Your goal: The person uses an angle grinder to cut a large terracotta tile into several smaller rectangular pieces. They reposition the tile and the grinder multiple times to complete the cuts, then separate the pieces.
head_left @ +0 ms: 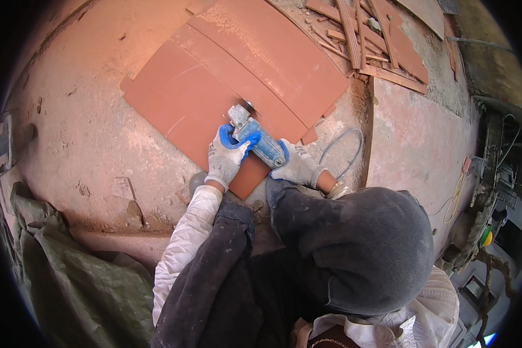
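Observation:
My left hand (226,155), in a grey glove with blue coating, wraps round the head end of a dusty blue angle grinder (263,143). My right hand (296,165), gloved the same way, grips the rear of the tool's body. The blurred dark disc (248,109) lies over large reddish-orange flat tiles (180,104), near long straight lines across them. I cannot tell whether the disc touches the surface. A grey cable (361,149) loops beside my right hand on the dusty concrete floor.
Broken tile strips and rubble (377,46) lie at the back right. An olive tarpaulin (81,284) is at the lower left. A concrete step edge (369,139) runs along the right, with cords (464,180) and clutter beyond. My bent knees fill the lower middle.

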Demonstrator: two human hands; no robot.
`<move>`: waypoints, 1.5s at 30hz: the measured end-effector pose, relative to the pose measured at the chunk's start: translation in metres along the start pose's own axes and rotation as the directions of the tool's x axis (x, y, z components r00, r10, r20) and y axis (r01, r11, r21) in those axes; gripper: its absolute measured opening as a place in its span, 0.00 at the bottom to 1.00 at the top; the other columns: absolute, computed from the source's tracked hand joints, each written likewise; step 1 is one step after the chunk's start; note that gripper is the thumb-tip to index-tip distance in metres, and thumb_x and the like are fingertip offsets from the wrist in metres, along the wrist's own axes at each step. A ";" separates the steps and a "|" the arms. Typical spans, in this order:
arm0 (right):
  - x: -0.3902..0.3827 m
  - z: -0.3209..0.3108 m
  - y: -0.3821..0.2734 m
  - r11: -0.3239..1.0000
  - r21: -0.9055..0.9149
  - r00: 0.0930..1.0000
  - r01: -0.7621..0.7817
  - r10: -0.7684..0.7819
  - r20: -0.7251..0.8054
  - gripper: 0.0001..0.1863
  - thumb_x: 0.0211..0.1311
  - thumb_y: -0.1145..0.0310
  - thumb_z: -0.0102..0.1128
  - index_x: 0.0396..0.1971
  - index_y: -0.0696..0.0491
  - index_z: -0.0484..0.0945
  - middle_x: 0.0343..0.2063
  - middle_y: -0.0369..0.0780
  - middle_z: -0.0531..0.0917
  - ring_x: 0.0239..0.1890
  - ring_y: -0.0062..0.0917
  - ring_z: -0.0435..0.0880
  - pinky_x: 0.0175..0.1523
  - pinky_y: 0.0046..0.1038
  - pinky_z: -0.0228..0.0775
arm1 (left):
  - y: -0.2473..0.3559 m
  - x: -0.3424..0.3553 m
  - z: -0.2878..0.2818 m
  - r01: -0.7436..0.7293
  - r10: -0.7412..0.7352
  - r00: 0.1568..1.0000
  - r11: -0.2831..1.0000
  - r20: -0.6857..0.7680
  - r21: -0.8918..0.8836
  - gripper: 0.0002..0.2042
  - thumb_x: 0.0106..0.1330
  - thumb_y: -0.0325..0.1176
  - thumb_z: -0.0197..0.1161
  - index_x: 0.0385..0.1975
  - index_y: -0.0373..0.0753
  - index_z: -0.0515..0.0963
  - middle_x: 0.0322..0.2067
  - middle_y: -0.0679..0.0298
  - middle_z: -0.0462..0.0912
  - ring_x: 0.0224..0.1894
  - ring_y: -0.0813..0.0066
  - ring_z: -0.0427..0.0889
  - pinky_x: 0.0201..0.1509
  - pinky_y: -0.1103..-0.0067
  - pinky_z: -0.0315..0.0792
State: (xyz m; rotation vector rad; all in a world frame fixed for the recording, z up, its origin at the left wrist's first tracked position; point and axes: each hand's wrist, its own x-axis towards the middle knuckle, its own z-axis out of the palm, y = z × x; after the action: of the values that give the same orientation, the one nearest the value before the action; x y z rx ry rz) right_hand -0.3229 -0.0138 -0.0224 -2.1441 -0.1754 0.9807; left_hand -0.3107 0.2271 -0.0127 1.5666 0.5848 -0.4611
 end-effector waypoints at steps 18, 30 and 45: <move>-0.010 0.006 0.014 1.000 0.023 1.000 0.018 -0.018 -0.024 0.41 0.49 0.52 0.81 0.59 0.58 0.75 0.50 0.60 0.87 0.56 0.58 0.87 0.62 0.49 0.80 | -0.021 0.006 -0.002 -0.133 0.137 0.991 0.961 0.001 0.243 0.27 0.60 0.49 0.89 0.45 0.34 0.84 0.32 0.59 0.91 0.31 0.71 0.89 0.40 0.69 0.84; -0.015 0.009 0.020 0.999 0.040 1.000 0.005 -0.005 0.007 0.40 0.50 0.52 0.81 0.59 0.57 0.74 0.50 0.59 0.87 0.56 0.57 0.87 0.62 0.49 0.80 | -0.014 0.002 -0.003 -0.152 0.145 0.988 0.885 0.050 0.439 0.25 0.61 0.48 0.87 0.45 0.36 0.83 0.34 0.55 0.91 0.37 0.56 0.92 0.46 0.62 0.84; -0.024 0.008 0.019 0.999 0.044 1.000 -0.015 0.015 0.005 0.39 0.50 0.53 0.80 0.59 0.56 0.75 0.50 0.57 0.87 0.56 0.56 0.87 0.62 0.48 0.79 | -0.008 -0.005 -0.002 -0.174 0.151 0.985 0.838 0.085 0.518 0.23 0.61 0.45 0.86 0.45 0.38 0.83 0.36 0.52 0.92 0.40 0.49 0.93 0.47 0.59 0.84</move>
State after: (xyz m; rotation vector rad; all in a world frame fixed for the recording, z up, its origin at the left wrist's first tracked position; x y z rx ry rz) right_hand -0.3480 -0.0325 -0.0247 -2.1055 -0.1389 0.9890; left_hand -0.3192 0.2287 -0.0158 2.1062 0.2952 -0.5512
